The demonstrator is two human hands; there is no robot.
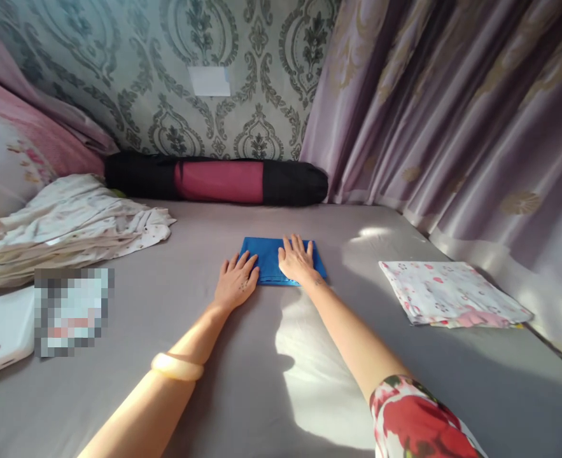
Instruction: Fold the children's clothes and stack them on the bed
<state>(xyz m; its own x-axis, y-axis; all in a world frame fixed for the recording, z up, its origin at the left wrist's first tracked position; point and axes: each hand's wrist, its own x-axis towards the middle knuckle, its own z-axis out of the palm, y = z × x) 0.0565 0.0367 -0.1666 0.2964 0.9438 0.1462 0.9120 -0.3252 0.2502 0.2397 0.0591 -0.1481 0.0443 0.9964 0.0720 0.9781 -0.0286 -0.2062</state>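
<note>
Blue folded cloth (268,253): flat on grey sheet (189,324), beneath 2 hands. Left hand (237,281): palm down at cloth's left edge, fingers extended, released, tips on fabric. Right hand (298,261): pressed flat on cloth's right half, fingers spread, unclenched. Pale bangle (177,367) on left forearm. Well apart at right, folded printed cloth (445,289); at left, rumpled fabric pile (80,222). At rear, black-and-red long bag (218,181) against patterned wall (259,70).

Head-worn view, forward and down over a near grey sheet (204,245), wall (242,114) beyond
</note>
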